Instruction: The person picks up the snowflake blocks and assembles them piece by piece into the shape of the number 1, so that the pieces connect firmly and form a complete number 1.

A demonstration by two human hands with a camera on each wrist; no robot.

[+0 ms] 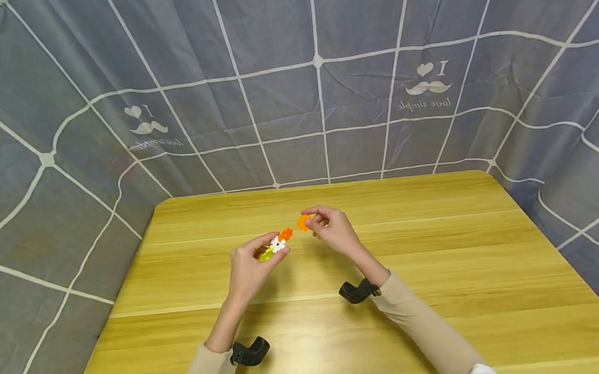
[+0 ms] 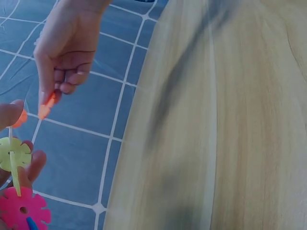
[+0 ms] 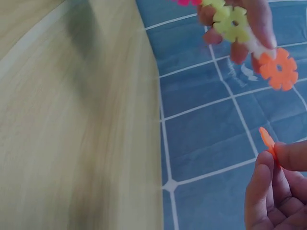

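Note:
My left hand (image 1: 244, 272) grips a chain of notched plastic snowflake discs slotted together. An orange disc (image 1: 285, 234) forms its far end, followed by a white disc (image 1: 278, 244) and yellow-green ones. Farther down the chain, the left wrist view shows a pink disc (image 2: 24, 209) with a bit of blue (image 2: 31, 223) at its lower edge. Between thumb and fingertips, my right hand (image 1: 334, 230) pinches a loose orange disc (image 1: 302, 223), seen nearly edge-on in the right wrist view. A small gap separates it from the chain's orange end. Both hands are above the table.
The wood-grain table (image 1: 408, 226) extends beneath both arms. A grey-blue curtain (image 1: 275, 109) with white lines hangs behind it and along both sides. Each wrist wears a black camera mount, one on the left (image 1: 250, 352) and one on the right (image 1: 357, 292).

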